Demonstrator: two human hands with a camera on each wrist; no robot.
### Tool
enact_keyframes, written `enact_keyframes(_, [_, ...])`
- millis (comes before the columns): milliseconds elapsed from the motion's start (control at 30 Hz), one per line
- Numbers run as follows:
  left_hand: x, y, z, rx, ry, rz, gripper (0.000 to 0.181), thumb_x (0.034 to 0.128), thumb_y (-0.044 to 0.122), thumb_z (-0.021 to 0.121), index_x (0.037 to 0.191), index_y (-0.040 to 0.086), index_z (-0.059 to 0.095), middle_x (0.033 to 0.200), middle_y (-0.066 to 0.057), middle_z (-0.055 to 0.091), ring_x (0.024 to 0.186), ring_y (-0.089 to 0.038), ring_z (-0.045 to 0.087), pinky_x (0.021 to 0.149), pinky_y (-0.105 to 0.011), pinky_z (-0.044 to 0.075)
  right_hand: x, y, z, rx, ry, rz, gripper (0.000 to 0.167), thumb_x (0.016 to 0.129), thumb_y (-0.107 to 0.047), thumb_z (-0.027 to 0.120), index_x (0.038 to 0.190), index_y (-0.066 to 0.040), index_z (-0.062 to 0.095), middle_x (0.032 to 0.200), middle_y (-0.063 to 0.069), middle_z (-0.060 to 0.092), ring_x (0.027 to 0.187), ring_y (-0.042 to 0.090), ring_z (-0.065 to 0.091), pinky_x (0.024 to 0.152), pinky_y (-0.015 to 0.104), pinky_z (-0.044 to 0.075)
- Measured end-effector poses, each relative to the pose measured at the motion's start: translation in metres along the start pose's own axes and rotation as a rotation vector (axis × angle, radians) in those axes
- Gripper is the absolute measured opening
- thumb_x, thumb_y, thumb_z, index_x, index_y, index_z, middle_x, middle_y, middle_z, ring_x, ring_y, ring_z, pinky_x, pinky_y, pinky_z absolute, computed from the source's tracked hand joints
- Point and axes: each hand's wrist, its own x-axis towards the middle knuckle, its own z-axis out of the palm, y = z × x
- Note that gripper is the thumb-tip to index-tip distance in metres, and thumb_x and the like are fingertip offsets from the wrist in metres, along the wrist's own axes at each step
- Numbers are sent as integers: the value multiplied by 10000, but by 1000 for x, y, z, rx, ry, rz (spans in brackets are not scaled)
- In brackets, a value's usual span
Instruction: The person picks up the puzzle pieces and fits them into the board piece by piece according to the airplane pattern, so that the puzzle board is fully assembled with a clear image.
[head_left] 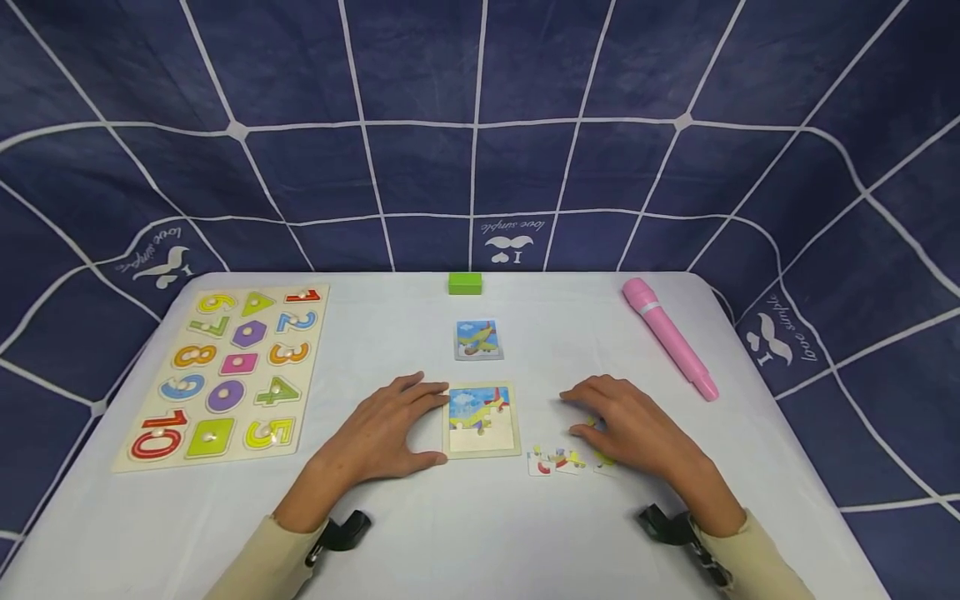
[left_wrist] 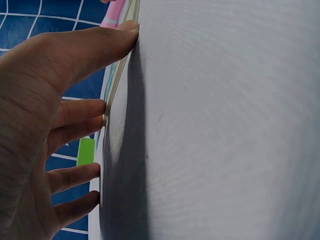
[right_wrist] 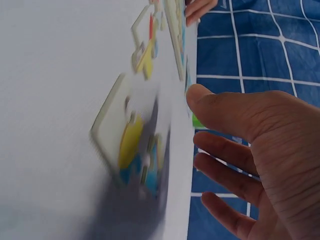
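Note:
A square puzzle board [head_left: 483,446] with a partly filled airplane picture lies mid-table. My left hand [head_left: 386,429] is beside it, spread fingertips and thumb touching its left edge; the left wrist view shows the thumb [left_wrist: 107,45] and two fingers at that edge. My right hand [head_left: 630,425] is above loose puzzle pieces [head_left: 540,462] to the right of the board, fingers apart and holding nothing. It partly hides some pieces. In the right wrist view a blurred piece [right_wrist: 107,132] with yellow and blue lies below the thumb, apart from it.
Behind the board lies a small airplane picture card [head_left: 477,340], with a green block [head_left: 465,283] at the far edge. A number-and-shape board [head_left: 251,437] lies on the left. A pink microphone-shaped object [head_left: 671,337] rests at the right. Dark blue checked cloth [head_left: 420,167] surrounds the table.

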Motion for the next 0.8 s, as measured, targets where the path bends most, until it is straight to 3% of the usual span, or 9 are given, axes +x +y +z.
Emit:
enact_keyframes(233, [0, -1, 0, -7, 0, 4, 823, 820, 615, 872, 1493, 194, 655, 1620, 49, 540, 1563, -331, 406, 1157, -628, 451, -15, 7, -2, -6, -51, 75, 484, 870, -242, 917, 1312, -125, 759, 1251, 12, 731, 1169, 240, 680, 1021, 494, 557])
enact_keyframes(433, [0, -1, 0, -9, 7, 2, 825, 814, 609, 880, 1492, 195, 656, 1622, 53, 538, 1564, -326, 405, 1152, -636, 452, -24, 13, -4, -8, -49, 116, 443, 847, -217, 931, 1254, -126, 784, 1235, 3, 730, 1166, 250, 684, 1006, 499, 564])
enact_keyframes(800, [-1, 0, 0, -7, -9, -10, 822, 821, 608, 872, 1501, 203, 649, 1628, 55, 530, 1568, -327, 399, 1163, -631, 445, -25, 19, 3, 8, -8, 105, 314, 835, -193, 939, 1110, -130, 803, 1172, -20, 711, 1105, 224, 700, 963, 475, 588])
